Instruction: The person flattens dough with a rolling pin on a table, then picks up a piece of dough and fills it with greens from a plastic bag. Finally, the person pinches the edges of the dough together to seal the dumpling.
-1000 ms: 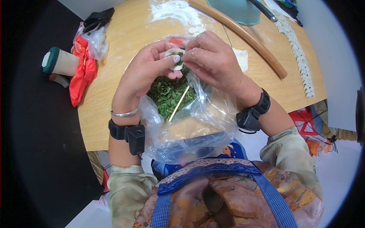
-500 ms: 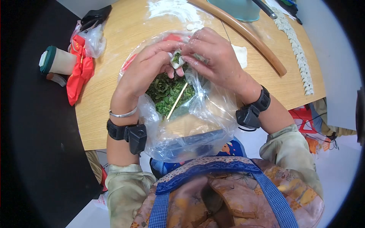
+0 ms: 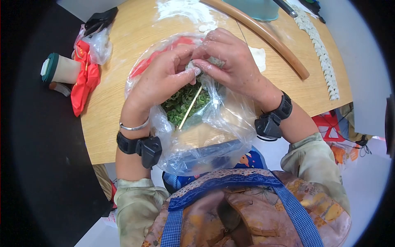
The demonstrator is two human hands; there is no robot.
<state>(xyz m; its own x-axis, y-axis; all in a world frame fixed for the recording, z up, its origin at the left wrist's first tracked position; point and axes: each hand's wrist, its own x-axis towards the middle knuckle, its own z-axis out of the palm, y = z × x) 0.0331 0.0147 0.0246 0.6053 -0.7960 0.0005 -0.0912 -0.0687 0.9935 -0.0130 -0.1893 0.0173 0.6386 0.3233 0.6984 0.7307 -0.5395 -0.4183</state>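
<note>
My left hand (image 3: 168,76) and my right hand (image 3: 230,61) meet above the chopped green filling (image 3: 181,109). Between their fingertips they pinch a small dumpling (image 3: 195,68) of white dough, mostly covered by the fingers; its filling no longer shows. Flour whitens the fingers of both hands. Below them, the filling lies within a clear plastic bag (image 3: 222,131) whose folds spread toward my apron. A pale stick like a chopstick (image 3: 190,107) rests slanted in the greens.
A long wooden rolling pin (image 3: 267,35) lies across the right side. Beyond it runs a row of several folded dough pieces (image 3: 323,61). A flat dough scrap (image 3: 258,59), flour (image 3: 185,12), a green-lidded cup (image 3: 63,70) and a red bag (image 3: 85,80) are also on the table.
The dumpling wrapper was open at the top with green filling showing; now the fingers press it closed. The left thumb has come across toward the right fingers.
</note>
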